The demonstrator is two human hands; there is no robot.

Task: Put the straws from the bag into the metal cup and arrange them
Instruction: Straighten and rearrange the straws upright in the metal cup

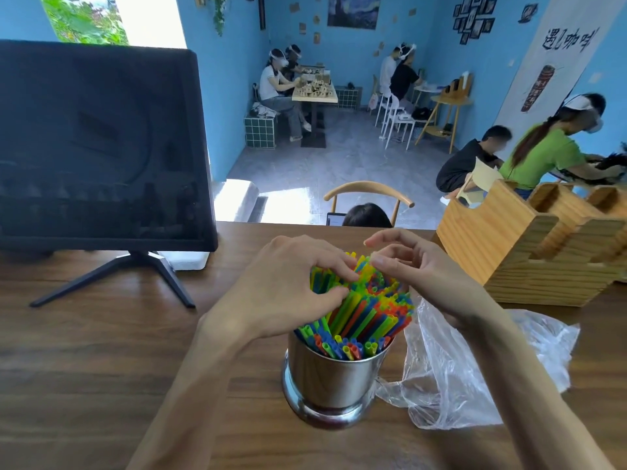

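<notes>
A blue-walled café room lies beyond a brown wooden worktop [101, 351], with seven people seated at tables in the background. On the worktop, going left to right, stand one dark screen [98, 147] on a splayed black stand, one metal cup [330, 378], one clear plastic bag [475, 368] and one wooden box [529, 245] with open slots.

The metal cup sits near the middle of the worktop, close to the person. It is shiny, with a wide rounded foot, and it is packed with straws [369, 313], too many to count. The straws are thin and come in green, yellow, blue, orange and red. They lean away from the person, their far ends fanned out above the rim and their near ends clustered just inside it.

There are two bare hands, both over the far ends of the straws. The left hand [291, 283] has its fingers [334, 266] curled round a clump of straws, thumb pressed against their side. The right hand [417, 266] touches the straw tips with loosely bent, slightly spread fingers [385, 262]; whether it pinches any straw cannot be told.

The plastic bag lies crumpled and flat just right of the cup, touching its foot, partly under the right forearm.
</notes>
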